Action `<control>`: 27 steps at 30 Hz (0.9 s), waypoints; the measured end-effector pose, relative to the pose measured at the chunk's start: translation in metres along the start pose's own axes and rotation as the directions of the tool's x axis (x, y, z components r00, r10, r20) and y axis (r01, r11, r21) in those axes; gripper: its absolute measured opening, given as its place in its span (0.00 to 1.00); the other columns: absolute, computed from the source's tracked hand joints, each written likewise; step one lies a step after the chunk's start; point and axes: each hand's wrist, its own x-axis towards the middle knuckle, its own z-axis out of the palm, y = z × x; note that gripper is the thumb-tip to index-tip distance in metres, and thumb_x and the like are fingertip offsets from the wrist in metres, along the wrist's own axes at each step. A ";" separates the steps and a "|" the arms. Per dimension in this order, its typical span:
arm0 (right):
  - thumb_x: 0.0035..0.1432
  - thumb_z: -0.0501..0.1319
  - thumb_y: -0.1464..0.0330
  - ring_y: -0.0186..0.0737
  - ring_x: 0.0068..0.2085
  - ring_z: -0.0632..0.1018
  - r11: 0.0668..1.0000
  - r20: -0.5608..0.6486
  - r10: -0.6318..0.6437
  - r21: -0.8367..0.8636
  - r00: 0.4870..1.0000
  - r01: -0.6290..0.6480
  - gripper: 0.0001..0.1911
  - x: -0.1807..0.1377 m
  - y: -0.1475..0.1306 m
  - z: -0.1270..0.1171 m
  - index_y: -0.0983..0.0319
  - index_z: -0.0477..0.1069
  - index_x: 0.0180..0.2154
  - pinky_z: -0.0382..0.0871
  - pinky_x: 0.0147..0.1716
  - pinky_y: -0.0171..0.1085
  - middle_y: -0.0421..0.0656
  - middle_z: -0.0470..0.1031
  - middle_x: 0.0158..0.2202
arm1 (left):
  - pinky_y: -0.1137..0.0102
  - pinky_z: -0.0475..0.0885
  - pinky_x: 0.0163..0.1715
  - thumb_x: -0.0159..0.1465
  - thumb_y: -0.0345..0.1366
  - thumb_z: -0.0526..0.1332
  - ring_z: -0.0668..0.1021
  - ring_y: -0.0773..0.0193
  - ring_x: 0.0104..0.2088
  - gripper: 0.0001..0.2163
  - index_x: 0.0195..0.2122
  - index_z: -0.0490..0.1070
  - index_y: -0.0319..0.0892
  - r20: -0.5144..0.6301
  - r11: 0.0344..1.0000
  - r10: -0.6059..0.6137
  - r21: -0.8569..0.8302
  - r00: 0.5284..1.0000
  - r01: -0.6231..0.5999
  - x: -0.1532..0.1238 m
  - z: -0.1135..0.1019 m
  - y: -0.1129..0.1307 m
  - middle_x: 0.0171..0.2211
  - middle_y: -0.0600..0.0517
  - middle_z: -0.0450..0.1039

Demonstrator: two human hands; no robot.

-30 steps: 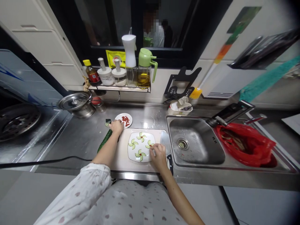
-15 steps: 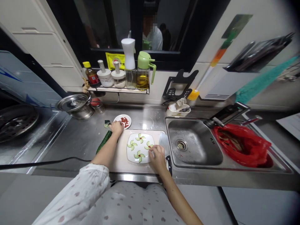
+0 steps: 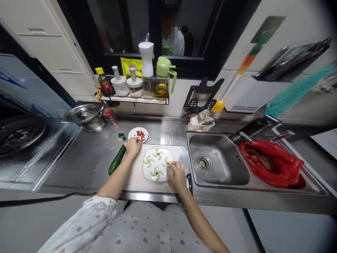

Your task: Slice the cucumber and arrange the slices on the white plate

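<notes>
My left hand (image 3: pixel 133 147) is at the front edge of a small white plate (image 3: pixel 131 134) of chopped red pieces (image 3: pixel 140 134). Its fingertips are pinched together; whatever they hold is too small to make out. Over the right edge of a larger white plate (image 3: pixel 150 173), my right hand (image 3: pixel 177 175) has its fingers closed beside a pinwheel of cucumber slices (image 3: pixel 167 162) with a red centre. Several such pinwheels lie on this plate, which rests on a pale cutting board (image 3: pixel 136 175). Left of the board is a cucumber (image 3: pixel 117 161), with cut cucumber scraps (image 3: pixel 121 137) behind it.
A knife (image 3: pixel 189 182) lies at the board's right side, next to the sink (image 3: pixel 221 158). A red plastic bag (image 3: pixel 273 168) fills the right basin. A lidded pot (image 3: pixel 89 117) stands at the back left, below a shelf (image 3: pixel 137 100) of seasoning bottles.
My left hand has shifted slightly to the right and down, uncovering more of the cucumber and the scraps. My right hand stays beside the right pinwheel. The view has tilted slightly.
</notes>
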 end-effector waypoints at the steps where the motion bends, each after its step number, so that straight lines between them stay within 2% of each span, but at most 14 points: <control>1: 0.61 0.55 0.69 0.46 0.45 0.66 1.000 0.005 -0.006 0.004 1.000 0.006 0.09 0.001 -0.001 0.001 0.59 0.73 0.31 0.61 0.48 0.44 0.46 0.71 0.38 | 0.59 0.61 0.45 0.61 0.42 0.58 0.73 0.50 0.48 0.10 0.36 0.77 0.47 0.002 0.999 0.025 -0.028 1.000 -0.025 -0.007 0.000 0.001 0.46 0.46 0.76; 11: 0.61 0.56 0.68 0.47 0.46 0.67 0.999 0.046 -0.032 0.012 0.998 0.032 0.09 0.006 -0.008 0.008 0.59 0.74 0.33 0.62 0.47 0.44 0.46 0.72 0.38 | 0.60 0.61 0.47 0.59 0.40 0.61 0.74 0.53 0.46 0.06 0.34 0.77 0.48 0.089 0.965 0.213 -0.174 0.973 -0.196 -0.067 -0.001 0.009 0.42 0.50 0.77; 17: 0.61 0.56 0.68 0.46 0.45 0.69 0.996 0.114 -0.085 -0.003 0.990 0.086 0.08 0.024 -0.013 0.011 0.58 0.74 0.37 0.64 0.44 0.42 0.45 0.74 0.37 | 0.60 0.62 0.48 0.60 0.39 0.61 0.75 0.55 0.46 0.06 0.34 0.77 0.47 0.122 0.946 0.277 -0.211 0.953 -0.248 -0.079 -0.001 0.006 0.40 0.50 0.77; 22: 0.62 0.56 0.68 0.47 0.45 0.69 0.992 0.156 -0.122 0.047 0.980 0.115 0.09 0.045 -0.024 0.015 0.58 0.74 0.41 0.66 0.45 0.42 0.46 0.74 0.40 | 0.62 0.62 0.49 0.60 0.39 0.61 0.75 0.58 0.45 0.05 0.33 0.76 0.47 0.131 0.887 0.408 -0.289 0.903 -0.360 -0.085 -0.005 0.005 0.39 0.51 0.77; 27: 0.62 0.56 0.66 0.47 0.46 0.69 0.988 0.170 -0.126 0.105 0.977 0.109 0.10 0.049 -0.036 0.018 0.58 0.74 0.42 0.66 0.45 0.43 0.46 0.73 0.41 | 0.63 0.64 0.48 0.61 0.39 0.61 0.75 0.59 0.44 0.06 0.33 0.76 0.46 0.125 0.844 0.479 -0.337 0.869 -0.417 -0.098 -0.012 0.007 0.38 0.51 0.76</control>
